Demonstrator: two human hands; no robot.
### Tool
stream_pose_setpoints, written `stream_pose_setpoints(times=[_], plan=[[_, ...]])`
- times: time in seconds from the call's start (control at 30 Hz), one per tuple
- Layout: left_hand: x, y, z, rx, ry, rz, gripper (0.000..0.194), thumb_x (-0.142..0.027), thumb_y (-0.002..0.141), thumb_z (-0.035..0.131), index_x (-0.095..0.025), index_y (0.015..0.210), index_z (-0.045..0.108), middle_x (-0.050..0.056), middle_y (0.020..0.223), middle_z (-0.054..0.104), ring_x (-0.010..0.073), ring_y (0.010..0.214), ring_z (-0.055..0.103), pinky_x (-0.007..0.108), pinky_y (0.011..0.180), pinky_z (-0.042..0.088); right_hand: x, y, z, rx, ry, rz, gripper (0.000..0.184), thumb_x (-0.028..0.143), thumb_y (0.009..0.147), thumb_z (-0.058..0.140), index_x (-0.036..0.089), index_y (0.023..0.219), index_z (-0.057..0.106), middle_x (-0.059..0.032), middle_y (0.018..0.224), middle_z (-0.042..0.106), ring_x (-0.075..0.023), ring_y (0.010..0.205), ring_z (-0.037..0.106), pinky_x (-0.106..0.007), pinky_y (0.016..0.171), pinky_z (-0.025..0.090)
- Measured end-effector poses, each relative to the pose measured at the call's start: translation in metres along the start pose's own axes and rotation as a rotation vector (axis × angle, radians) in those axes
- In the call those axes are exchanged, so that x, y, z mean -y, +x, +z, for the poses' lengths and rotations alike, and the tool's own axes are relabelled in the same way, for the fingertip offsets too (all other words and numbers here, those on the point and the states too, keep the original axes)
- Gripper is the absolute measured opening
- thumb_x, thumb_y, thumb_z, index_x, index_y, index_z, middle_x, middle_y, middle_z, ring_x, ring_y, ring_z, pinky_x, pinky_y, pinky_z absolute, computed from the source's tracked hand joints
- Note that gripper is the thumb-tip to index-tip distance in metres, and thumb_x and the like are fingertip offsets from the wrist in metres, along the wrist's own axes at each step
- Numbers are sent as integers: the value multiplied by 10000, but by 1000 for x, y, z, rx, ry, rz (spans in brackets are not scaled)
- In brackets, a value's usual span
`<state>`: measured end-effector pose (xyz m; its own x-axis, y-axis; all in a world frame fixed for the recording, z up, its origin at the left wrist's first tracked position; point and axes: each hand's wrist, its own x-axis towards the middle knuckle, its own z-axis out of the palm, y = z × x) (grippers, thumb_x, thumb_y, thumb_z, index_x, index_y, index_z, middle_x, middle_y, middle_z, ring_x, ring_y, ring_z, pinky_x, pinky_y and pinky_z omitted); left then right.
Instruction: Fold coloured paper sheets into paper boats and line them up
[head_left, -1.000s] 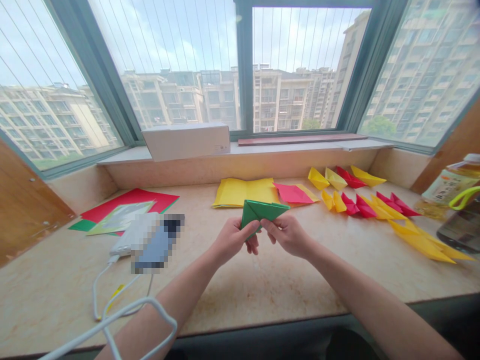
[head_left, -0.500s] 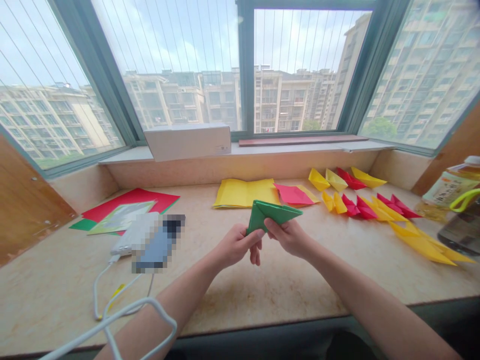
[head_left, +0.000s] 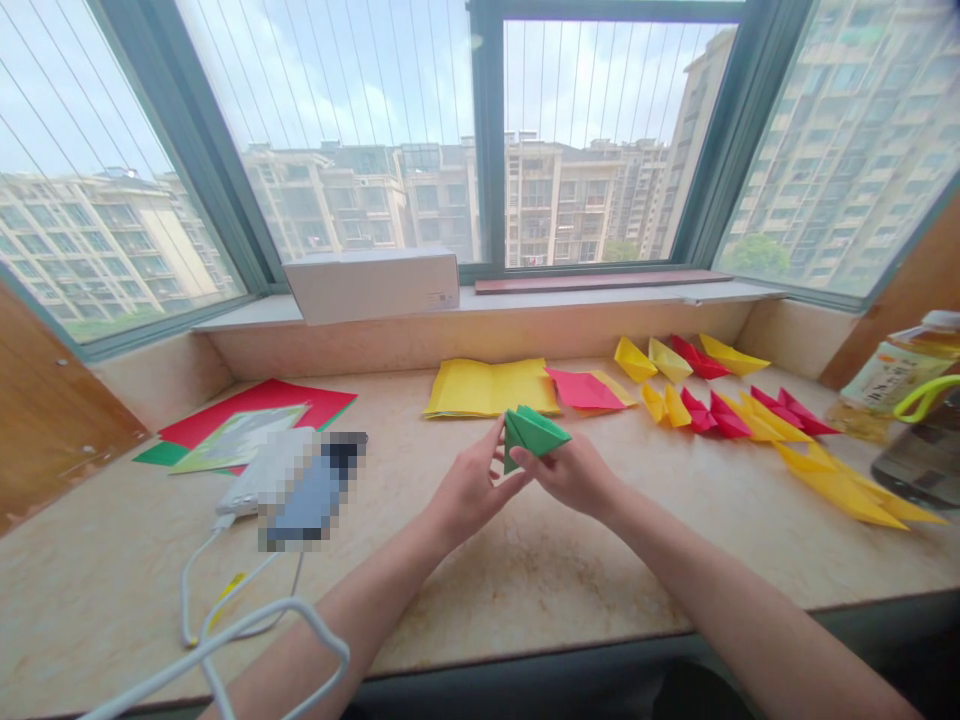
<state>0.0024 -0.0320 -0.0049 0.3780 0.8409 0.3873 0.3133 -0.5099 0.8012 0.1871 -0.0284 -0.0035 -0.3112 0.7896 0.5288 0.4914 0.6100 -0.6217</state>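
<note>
A folded piece of green paper [head_left: 537, 432] is held above the counter, its layers showing along the upper edge. My left hand [head_left: 474, 474] grips its left corner, with the fingertips behind and along that edge. The right side of the paper sits in my right hand [head_left: 574, 472], the thumb pressed against its lower front. Both hands nearly meet below it, and some fingers are hidden behind the paper. Just beyond lie a stack of yellow paper [head_left: 487, 387] and a pink-red sheet [head_left: 585, 390].
Several folded paper boats [head_left: 709, 412] in yellow and red stand at the right, beside a bottle [head_left: 900, 370] and a dark container [head_left: 922, 455]. At left are red sheets [head_left: 274, 400], a white power bank [head_left: 266, 470], a phone [head_left: 311, 500] and a looping white cable [head_left: 277, 606].
The green paper has been turned and now looks narrower, its right point no longer sticking out. My left fingers have shifted up to its left edge. The view has moved slightly.
</note>
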Motion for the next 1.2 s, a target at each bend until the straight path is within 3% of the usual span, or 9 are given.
stream_pose_setpoints(times=[0.13,0.27,0.5,0.73,0.83,1.0,1.2], plan=[[-2,0,-2,114,-28,-4,617,-357,856,631,-189,1416,435,117,1112,693,226,924,674,251,643,545,4,-2,-2,105,-204,-149,223,382,880,636,209,754,699,-53,706,689,-182,630,618,-279,604,426],[-4,1,-3,137,-86,6,546,-364,892,584,-203,1394,442,99,1088,699,219,902,690,248,641,545,8,0,-4,15,-140,-235,242,395,845,693,198,723,624,-80,889,692,-209,818,638,-309,718,472],[-3,0,-4,101,-217,-104,624,-415,813,698,-228,1365,474,114,1167,667,175,739,707,275,656,559,-1,1,-3,-77,56,-217,250,388,806,736,221,902,576,-41,883,652,-184,801,624,-298,654,513],[-12,1,-8,109,-526,-136,577,-448,819,693,-227,1320,511,122,1230,622,210,935,672,374,815,582,-7,1,-9,-132,146,-129,313,320,953,531,252,1259,519,-93,1149,662,-183,866,679,-313,710,564],[-15,2,-10,92,-607,-148,565,-430,806,715,-210,1296,538,133,1235,623,252,1022,653,387,832,575,-6,2,-11,-137,124,-182,299,297,977,466,264,1256,570,-98,1148,650,-208,953,647,-330,745,554],[-13,2,-11,75,-761,-172,436,-409,831,689,-176,1192,613,138,1113,690,271,954,687,390,777,580,-4,4,-11,-152,294,-185,300,270,967,476,280,1215,644,-80,1061,639,-179,852,632,-300,685,546],[-12,1,-11,72,-857,-179,404,-426,821,692,-144,1108,653,129,991,719,239,799,710,339,686,576,0,2,-21,-88,350,-220,336,315,946,533,277,1263,637,-96,1122,614,-226,1030,600,-382,878,511]])
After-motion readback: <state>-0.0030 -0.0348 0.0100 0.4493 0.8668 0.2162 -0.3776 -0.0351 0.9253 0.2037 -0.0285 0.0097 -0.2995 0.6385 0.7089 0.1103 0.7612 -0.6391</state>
